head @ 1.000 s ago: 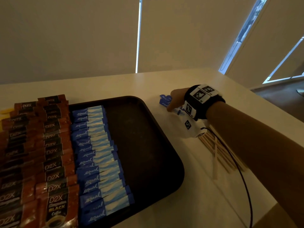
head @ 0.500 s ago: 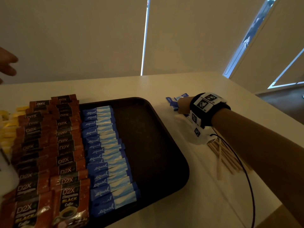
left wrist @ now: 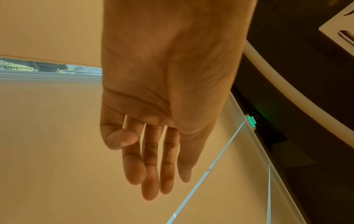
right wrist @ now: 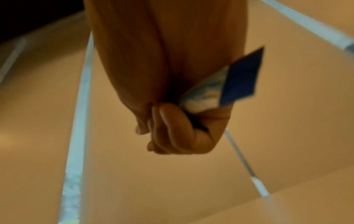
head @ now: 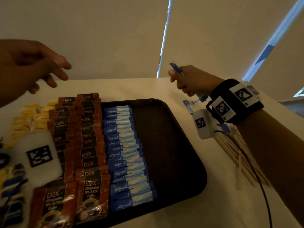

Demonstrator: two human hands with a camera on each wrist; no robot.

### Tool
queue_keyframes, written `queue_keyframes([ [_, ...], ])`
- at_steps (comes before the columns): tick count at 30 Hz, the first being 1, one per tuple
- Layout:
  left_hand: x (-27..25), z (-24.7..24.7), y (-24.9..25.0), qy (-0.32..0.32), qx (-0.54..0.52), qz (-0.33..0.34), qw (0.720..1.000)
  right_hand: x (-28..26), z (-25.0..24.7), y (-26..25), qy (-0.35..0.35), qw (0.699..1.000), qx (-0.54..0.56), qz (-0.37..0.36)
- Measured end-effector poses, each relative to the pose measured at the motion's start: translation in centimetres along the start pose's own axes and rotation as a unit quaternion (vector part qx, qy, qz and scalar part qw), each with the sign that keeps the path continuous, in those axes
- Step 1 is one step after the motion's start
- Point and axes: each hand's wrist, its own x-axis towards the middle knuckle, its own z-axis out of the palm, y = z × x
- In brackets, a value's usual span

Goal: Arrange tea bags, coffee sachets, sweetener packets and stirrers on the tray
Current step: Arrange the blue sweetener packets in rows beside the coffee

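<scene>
Blue sweetener packets (head: 125,152) fill a column down the middle of the dark tray (head: 172,145) in the head view, with brown coffee sachets (head: 85,145) in two columns at their 9 o'clock and yellow tea bags (head: 28,117) farther toward 9 o'clock. At the tray's 1 o'clock the right hand (head: 189,81) is raised above the tabletop (head: 213,203), fingers curled round a blue packet (head: 175,67). A few loose packets (head: 189,106) lie on the tabletop below it, and wooden stirrers (head: 243,163) lie at the tray's 3 o'clock. The left hand (head: 32,66) hangs above the tea bags, fingers loose.

From the left wrist, the left hand (left wrist: 153,136) is spread and holds nothing.

From the right wrist, the right hand (right wrist: 172,113) is closed on the packet (right wrist: 239,78), whose blue end juts out at 2 o'clock.
</scene>
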Motion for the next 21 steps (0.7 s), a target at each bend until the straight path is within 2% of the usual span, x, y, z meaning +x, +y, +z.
queue_keyframes([
  [1, -1.3, 0.9, 3.0, -0.015, -0.019, -0.002, 1.0, -0.7, 1.1, -1.3, -0.048, 0.998, 0.025, -0.028],
  [5, -3.3, 4.2, 8.0, -0.051, -0.051, -0.009, 0.997, -2.6, 6.2, -4.9, -0.227, 0.963, 0.087, -0.117],
  [9, -3.6, 5.7, 8.8, -0.082, -0.08, -0.01, 0.993, -3.0, 8.6, -6.5, -0.322, 0.919, 0.162, -0.157],
  [16, -3.7, 5.5, 8.9, -0.09, -0.113, -0.055, 0.988, -2.5, 9.3, -6.1, -0.374, 0.89, 0.213, -0.154],
  [21, -3.7, 5.3, 8.2, -0.079, -0.125, -0.072, 0.986, -1.8, 8.8, -4.8, -0.342, 0.903, 0.228, -0.124],
])
